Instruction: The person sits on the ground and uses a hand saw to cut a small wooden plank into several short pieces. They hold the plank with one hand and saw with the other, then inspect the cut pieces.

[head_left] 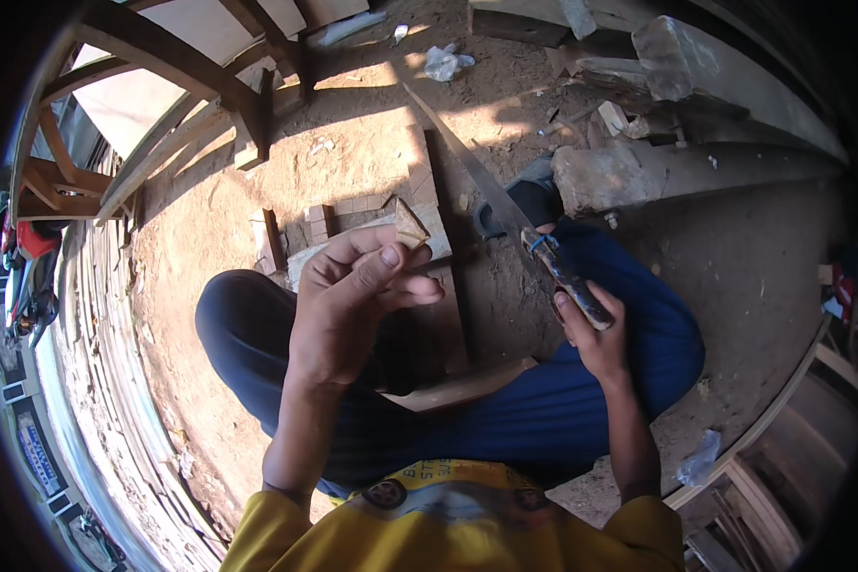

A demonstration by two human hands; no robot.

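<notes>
1. The left hand [353,286] is curled nearly closed, pinching a small tan wedge-shaped wood piece [410,226] between thumb and fingertips — its point is raised above the lap.
2. The right hand [591,329] is closed around the dark handle of a long steel-bladed knife [505,205].
3. Bare dirt ground [734,248] lies open to the right; small cut wood blocks [319,221] sit just beyond the knees.
4. The blade's long axis runs up-left, away from the body.
</notes>
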